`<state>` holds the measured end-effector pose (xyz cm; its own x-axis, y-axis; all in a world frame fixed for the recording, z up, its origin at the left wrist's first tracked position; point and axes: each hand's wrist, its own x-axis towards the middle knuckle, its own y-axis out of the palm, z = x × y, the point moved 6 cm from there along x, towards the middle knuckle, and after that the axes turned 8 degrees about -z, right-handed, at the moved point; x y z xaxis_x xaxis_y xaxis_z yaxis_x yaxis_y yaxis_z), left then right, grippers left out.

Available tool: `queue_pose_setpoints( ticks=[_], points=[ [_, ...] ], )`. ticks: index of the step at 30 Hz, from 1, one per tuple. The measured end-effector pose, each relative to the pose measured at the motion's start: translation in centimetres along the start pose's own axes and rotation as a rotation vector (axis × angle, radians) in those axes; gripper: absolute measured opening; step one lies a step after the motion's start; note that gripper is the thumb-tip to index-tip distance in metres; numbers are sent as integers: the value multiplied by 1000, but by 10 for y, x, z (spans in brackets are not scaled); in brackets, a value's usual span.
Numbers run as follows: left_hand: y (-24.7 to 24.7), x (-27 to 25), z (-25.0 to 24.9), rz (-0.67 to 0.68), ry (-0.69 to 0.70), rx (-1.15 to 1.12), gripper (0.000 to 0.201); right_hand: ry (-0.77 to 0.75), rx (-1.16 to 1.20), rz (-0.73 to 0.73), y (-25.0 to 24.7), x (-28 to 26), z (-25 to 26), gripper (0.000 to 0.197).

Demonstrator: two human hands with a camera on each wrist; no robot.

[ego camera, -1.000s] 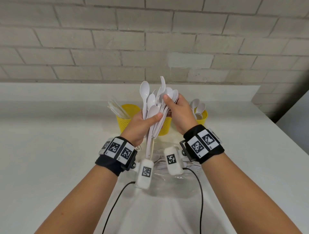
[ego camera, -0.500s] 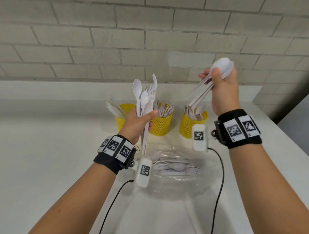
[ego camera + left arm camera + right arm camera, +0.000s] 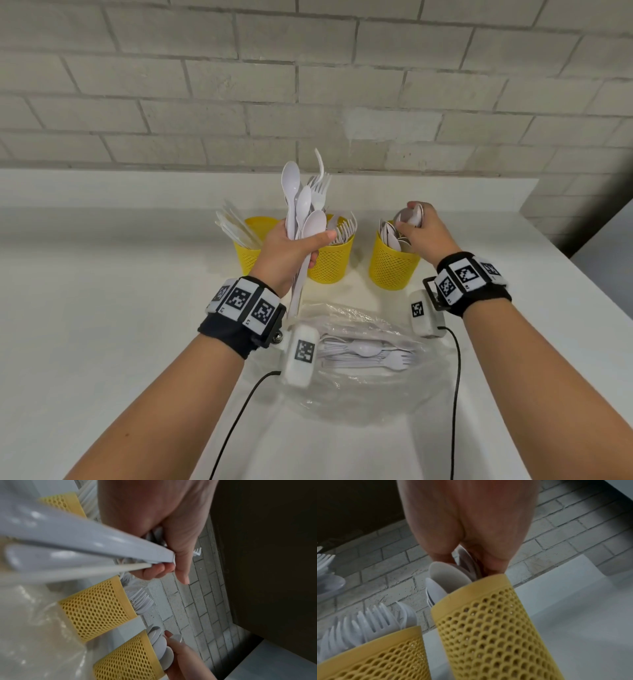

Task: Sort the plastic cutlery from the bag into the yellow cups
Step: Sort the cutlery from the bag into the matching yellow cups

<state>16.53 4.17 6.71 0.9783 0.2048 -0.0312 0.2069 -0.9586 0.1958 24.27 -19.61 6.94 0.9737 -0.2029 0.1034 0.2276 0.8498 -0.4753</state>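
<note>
Three yellow mesh cups stand in a row near the wall: the left cup (image 3: 247, 251) holds knives, the middle cup (image 3: 334, 262) forks, the right cup (image 3: 390, 265) spoons. My left hand (image 3: 294, 248) grips an upright bunch of white spoons and forks (image 3: 303, 209) in front of the left and middle cups. My right hand (image 3: 419, 228) pinches the bowls of a few white spoons (image 3: 412, 216) whose handles are down inside the right cup (image 3: 488, 622). A clear plastic bag (image 3: 359, 346) with more cutlery lies on the table between my wrists.
The white table (image 3: 102, 325) ends at a grey brick wall (image 3: 308, 85) behind the cups. The table's right edge (image 3: 582, 274) runs close to my right arm. Black cables trail from both wrist cameras across the table.
My right hand pulled a few spoons out of the left hand's bunch, lifted them to the right, then lowered them into the right cup. The left hand stayed holding the rest.
</note>
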Motion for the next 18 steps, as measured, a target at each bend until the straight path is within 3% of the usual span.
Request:
queue_pose_setpoints(
  ticks=[3, 6, 8, 10, 14, 18],
  points=[
    [2, -1, -1, 4, -5, -9, 33, 12, -40, 16, -1, -2, 4, 62],
    [2, -1, -1, -6, -3, -15, 39, -87, -137, -100, -9, -6, 18, 69],
    [3, -1, -1, -11, 4, -13, 37, -223, -136, -189, -13, -15, 40, 59],
    [4, 0, 0, -12, 12, -20, 36, -342, -77, -187, -9, -25, 63, 42],
    [10, -1, 0, -18, 20, -14, 39, -337, 222, 66, 20, -54, 99, 7],
    [15, -4, -2, 10, 31, 26, 42, -220, 323, 74, 35, -61, 114, 42]
  ],
)
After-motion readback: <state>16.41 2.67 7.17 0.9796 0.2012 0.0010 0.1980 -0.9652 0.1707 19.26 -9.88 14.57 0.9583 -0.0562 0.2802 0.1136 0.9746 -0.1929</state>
